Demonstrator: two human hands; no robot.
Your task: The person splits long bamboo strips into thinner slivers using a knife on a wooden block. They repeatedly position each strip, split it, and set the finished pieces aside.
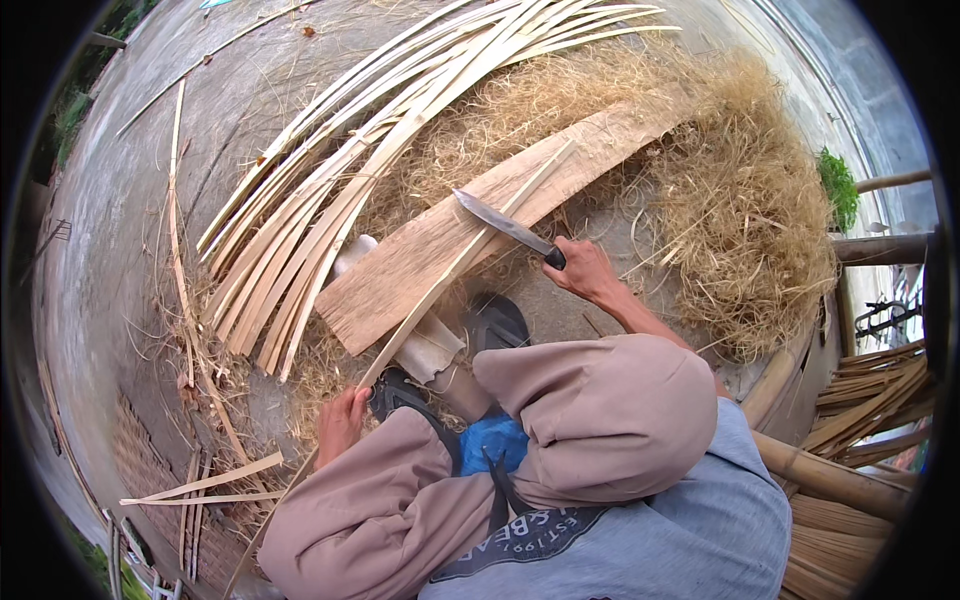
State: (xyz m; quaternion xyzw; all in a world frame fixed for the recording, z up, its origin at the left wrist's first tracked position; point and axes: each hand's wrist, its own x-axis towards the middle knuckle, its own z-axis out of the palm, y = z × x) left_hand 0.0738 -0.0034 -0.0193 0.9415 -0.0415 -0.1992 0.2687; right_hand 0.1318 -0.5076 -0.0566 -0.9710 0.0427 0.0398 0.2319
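My right hand (583, 268) is closed round the black handle of a knife (497, 219). The blade lies across a long, pale bamboo strip (428, 299), over a wooden board (385, 287). Down by my left knee, my left hand (342, 424) grips the same strip, which runs up from it along the board to the far right. The tail of the strip passes behind my left hand toward the lower edge. The board slopes away from my legs, its near end by a pale curved support (430, 350). Whether the blade bites into the strip, I cannot tell.
A fan of split strips (310, 220) lies left of the board. Curly shavings (745, 215) are heaped on the right and beyond it. Loose strips (205, 487) rest at lower left. Bamboo poles (835, 474) and bundled strips (870, 400) stand at right.
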